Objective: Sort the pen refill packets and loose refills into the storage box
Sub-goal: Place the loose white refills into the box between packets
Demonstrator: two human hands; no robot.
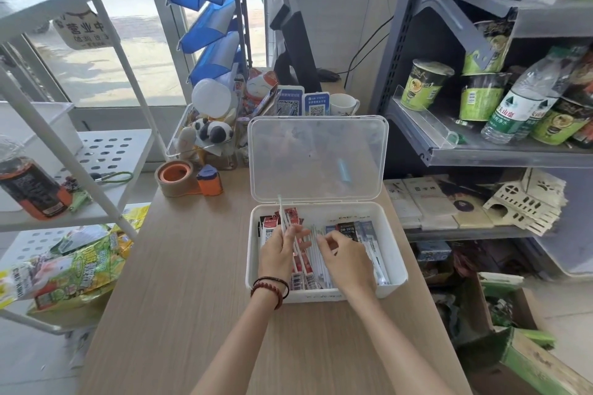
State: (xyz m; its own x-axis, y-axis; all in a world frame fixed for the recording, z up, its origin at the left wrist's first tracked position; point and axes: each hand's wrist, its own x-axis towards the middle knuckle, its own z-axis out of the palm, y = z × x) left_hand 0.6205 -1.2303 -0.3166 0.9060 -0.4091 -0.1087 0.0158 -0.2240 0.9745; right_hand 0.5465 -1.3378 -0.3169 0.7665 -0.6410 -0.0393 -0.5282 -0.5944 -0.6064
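One loose refill [281, 212] in left hand [277, 253], right hand [346, 256] inside storage box [397, 261].

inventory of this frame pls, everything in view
storage box: 1, white, clear lid open, on table
table: 1, light wood, centre
red packets: several, red, box left
blue packets: several, blue and dark, box right
loose refills: several, white, box middle
held refill: 1, white, sticking up from left hand
tape dispenser: 1, orange, table, left of lid
QR stands: 2, blue, behind lid
mug: 1, white, beside QR stands
cup noodles: several, green, right shelf
water bottles: at least 2, clear, right shelf
snack bags: several, yellow-green, lower left shelf
left hand: grips held refill, over box
right hand: fingertips on loose refills, grip unclear
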